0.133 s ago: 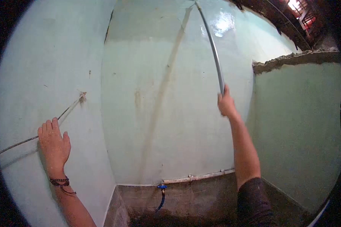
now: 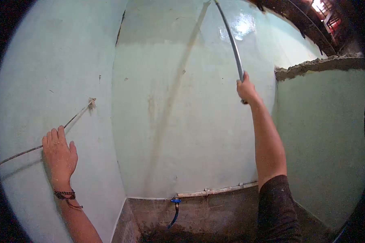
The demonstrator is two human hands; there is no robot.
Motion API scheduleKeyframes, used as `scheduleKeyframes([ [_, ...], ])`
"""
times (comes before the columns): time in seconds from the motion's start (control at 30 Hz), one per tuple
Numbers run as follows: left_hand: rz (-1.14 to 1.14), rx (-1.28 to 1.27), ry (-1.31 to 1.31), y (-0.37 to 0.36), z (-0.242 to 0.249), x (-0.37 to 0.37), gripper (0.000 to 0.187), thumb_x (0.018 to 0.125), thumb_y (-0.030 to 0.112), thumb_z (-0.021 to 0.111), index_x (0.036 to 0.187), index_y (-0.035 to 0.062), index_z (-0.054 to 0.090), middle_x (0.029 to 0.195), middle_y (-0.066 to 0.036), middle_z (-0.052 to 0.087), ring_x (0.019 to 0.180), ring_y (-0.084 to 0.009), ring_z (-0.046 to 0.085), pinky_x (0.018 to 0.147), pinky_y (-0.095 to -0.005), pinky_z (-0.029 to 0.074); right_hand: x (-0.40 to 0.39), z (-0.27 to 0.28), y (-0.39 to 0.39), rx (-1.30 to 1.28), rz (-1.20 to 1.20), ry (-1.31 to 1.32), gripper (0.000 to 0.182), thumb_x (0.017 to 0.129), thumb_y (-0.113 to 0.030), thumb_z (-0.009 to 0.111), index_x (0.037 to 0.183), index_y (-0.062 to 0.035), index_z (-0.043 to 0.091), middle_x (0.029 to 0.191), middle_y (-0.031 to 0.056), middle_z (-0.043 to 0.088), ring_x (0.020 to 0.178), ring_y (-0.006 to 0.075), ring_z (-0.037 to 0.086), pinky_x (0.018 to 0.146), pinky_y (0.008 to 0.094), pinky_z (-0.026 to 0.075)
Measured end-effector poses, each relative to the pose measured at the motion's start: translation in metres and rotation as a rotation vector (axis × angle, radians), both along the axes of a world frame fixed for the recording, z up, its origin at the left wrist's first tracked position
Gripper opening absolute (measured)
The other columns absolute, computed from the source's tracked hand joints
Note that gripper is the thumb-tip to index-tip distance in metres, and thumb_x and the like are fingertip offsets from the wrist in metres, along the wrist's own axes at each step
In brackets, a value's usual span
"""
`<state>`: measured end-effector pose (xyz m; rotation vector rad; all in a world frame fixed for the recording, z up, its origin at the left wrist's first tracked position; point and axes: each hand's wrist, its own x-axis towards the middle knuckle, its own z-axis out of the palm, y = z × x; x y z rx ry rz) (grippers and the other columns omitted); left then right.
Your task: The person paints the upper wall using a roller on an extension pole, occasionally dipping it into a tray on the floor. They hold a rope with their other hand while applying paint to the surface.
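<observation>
My right hand (image 2: 246,90) is wrapped around the lower end of a long grey metal pole (image 2: 232,40). The pole slants up and slightly left across the far wall; its tip is at the top edge of the view, and whatever sits on it cannot be made out. My left hand (image 2: 60,156) lies with fingers stretched and thumb apart over a thin ribbed rod or cord (image 2: 20,154) along the left wall. That line runs to a frayed fixing point (image 2: 92,103); the stretch behind my fingers is hidden.
The pale green far wall (image 2: 182,133) has a shiny wet-looking patch (image 2: 242,26) near the top. Below are a pipe (image 2: 215,191) and a blue-handled tap (image 2: 175,201) with a short dark hose. On the right stands a lower wall (image 2: 324,133) with a rough broken top.
My right hand has moved up a little along with the pole. My left hand stays on the rod or cord. The view has shifted slightly.
</observation>
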<state>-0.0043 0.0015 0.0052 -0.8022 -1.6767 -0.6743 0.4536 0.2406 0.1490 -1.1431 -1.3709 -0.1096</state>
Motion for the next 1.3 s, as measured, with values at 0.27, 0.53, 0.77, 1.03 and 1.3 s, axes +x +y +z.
scheduleKeyframes([
  [0.27, -0.007, 0.064, 0.044, 0.005, -0.004, 0.001, 0.045, 0.073, 0.013, 0.06, 0.113, -0.0021, 0.044, 0.101, -0.015, 0.047, 0.098, -0.0278, 0.044, 0.091, -0.0387, 0.032, 0.012, -0.084, 0.02, -0.016, -0.09, -0.038, 0.06, 0.088, -0.025, 0.044, 0.138, -0.0152, 0.012, 0.085, 0.028, 0.059, 0.075, 0.0401, 0.06, 0.067, 0.0465, 0.048],
  [0.53, -0.021, 0.055, 0.009, 0.001, -0.004, 0.003, 0.044, 0.073, 0.012, 0.059, 0.112, -0.0027, 0.044, 0.101, -0.015, 0.047, 0.099, -0.0278, 0.044, 0.092, -0.0389, 0.032, 0.001, -0.043, 0.011, 0.041, -0.087, -0.004, 0.054, 0.089, -0.025, 0.041, 0.137, -0.0173, 0.018, 0.086, 0.0262, 0.059, 0.067, 0.0372, 0.061, 0.056, 0.0439, 0.049],
  [0.77, 0.015, 0.035, 0.041, 0.006, -0.006, 0.0, 0.044, 0.073, 0.012, 0.059, 0.113, -0.0023, 0.045, 0.103, -0.015, 0.047, 0.1, -0.028, 0.044, 0.092, -0.0385, 0.033, 0.022, 0.028, 0.011, 0.071, -0.055, -0.034, 0.052, 0.086, -0.023, 0.04, 0.134, -0.0171, 0.019, 0.076, 0.0178, 0.056, 0.055, 0.0263, 0.055, 0.043, 0.0381, 0.046],
  [1.03, -0.004, 0.039, -0.034, 0.003, -0.001, 0.014, 0.043, 0.075, 0.013, 0.058, 0.113, -0.002, 0.045, 0.105, -0.016, 0.049, 0.102, -0.0295, 0.044, 0.094, -0.0396, 0.031, 0.059, -0.242, 0.024, 0.13, -0.113, -0.148, 0.061, 0.088, -0.018, 0.045, 0.138, -0.016, 0.01, 0.075, 0.0286, 0.058, 0.069, 0.0457, 0.057, 0.06, 0.0504, 0.045],
  [1.3, -0.028, 0.068, -0.024, 0.005, -0.003, 0.015, 0.046, 0.076, 0.014, 0.058, 0.116, -0.002, 0.042, 0.107, -0.017, 0.048, 0.103, -0.0301, 0.044, 0.097, -0.0403, 0.03, 0.092, -0.456, -0.076, -0.261, -0.09, -0.115, 0.066, 0.087, -0.012, 0.047, 0.138, -0.0136, 0.006, 0.081, 0.0286, 0.057, 0.07, 0.0434, 0.059, 0.057, 0.045, 0.045],
])
